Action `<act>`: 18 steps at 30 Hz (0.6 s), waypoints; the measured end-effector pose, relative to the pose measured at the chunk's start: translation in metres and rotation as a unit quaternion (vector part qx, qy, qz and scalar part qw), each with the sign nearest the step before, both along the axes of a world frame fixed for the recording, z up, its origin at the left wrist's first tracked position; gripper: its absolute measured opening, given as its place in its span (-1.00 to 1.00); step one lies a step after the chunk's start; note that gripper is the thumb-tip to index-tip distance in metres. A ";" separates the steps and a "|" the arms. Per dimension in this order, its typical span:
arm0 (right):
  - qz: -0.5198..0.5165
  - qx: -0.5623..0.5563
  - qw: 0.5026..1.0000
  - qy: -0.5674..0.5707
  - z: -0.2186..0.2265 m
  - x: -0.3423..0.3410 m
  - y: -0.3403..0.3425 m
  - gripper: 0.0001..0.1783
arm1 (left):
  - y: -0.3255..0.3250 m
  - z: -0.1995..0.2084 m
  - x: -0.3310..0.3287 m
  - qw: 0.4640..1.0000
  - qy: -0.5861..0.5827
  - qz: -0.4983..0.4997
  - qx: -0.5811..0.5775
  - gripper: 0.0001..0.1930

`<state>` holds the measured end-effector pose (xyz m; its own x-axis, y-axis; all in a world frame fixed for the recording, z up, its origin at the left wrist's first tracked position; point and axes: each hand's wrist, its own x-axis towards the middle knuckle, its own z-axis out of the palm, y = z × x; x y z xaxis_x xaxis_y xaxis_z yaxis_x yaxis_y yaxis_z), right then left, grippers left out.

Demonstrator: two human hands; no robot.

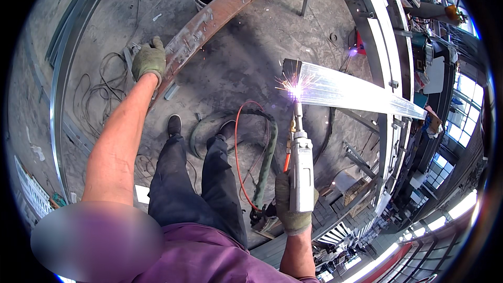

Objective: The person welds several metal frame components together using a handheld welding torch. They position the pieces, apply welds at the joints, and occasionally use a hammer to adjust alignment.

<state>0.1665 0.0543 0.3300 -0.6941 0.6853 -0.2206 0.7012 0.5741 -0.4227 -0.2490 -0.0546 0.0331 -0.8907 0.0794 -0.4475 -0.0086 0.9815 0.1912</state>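
Observation:
My right hand [291, 202], in a dull green work glove, is wrapped round a grey handheld welding gun [302, 170] held nose up. A glare with flying sparks burns at its nozzle tip, beside the dark-ended edge of a long bright metal bar [346, 86]. The glare hides the exact contact spot. In a matching glove, my left hand [149, 60] is closed over the left edge of a rusty curved steel beam [196, 31]. Some of its fingers are hidden, with a small metal piece beside them. An orange-red hose [237, 147] and a thick dark green hose [270, 162] run near the gun.
A round bucket [201, 0] stands behind the rusty beam. Loose cables [102, 81] lie on the concrete floor at left, next to a long curved metal rail [56, 99]. A large curved steel frame [380, 42] spans the right. Stacked metal profiles [325, 209] lie nearer me.

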 end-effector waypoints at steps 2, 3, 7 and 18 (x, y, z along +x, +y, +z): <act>-0.010 -0.006 1.000 -0.003 0.000 0.002 -0.002 -0.83 | -0.001 -0.005 -0.001 1.000 0.005 0.003 -0.001 -0.22; -0.020 -0.012 1.000 0.005 -0.002 0.004 -0.003 -0.82 | -0.001 -0.005 -0.001 1.000 0.004 0.002 0.001 -0.23; -0.020 -0.025 0.999 0.000 -0.001 0.006 -0.002 -0.79 | -0.003 -0.009 -0.001 1.000 0.004 0.001 0.001 -0.23; -0.029 -0.027 0.999 0.000 0.001 0.003 -0.004 -0.80 | 0.000 -0.004 -0.003 1.000 -0.028 0.002 -0.013 -0.22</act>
<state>0.1696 0.0504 0.3310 -0.6539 0.7110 -0.2587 0.7323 0.5088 -0.4526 -0.2522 -0.0550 0.0291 -0.8650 0.0628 -0.4978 -0.0231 0.9861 0.1645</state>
